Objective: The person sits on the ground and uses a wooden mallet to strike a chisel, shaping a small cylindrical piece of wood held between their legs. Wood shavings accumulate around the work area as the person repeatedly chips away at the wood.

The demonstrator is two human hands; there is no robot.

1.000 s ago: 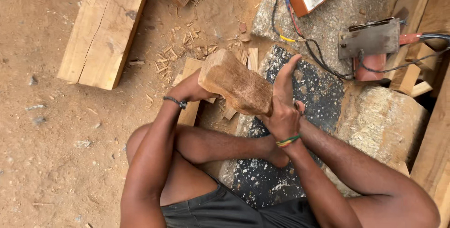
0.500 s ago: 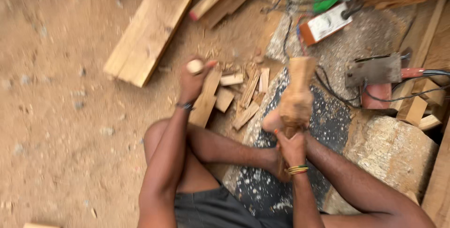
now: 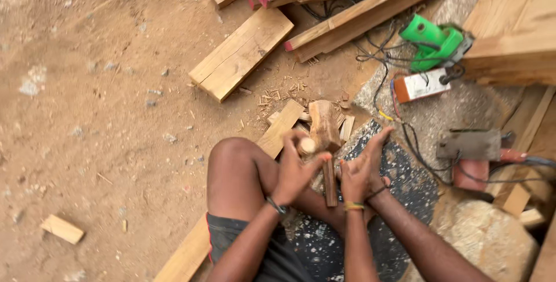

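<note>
— What has the left hand (image 3: pixel 295 172) got?
— Its fingers are curled round a short wooden peg (image 3: pixel 307 146); the wooden mallet (image 3: pixel 324 137) stands just beside it.
— And the right hand (image 3: pixel 362 172)?
— Open, fingers spread, holding nothing; the mallet's handle lies just left of it.

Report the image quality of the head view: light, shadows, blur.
Head view: even daylight, soft shadows, no glare; sandy dirt ground slightly smeared; left hand, right hand and rough brown wooden mallet a little soft; bright green power tool fairly clear.
</note>
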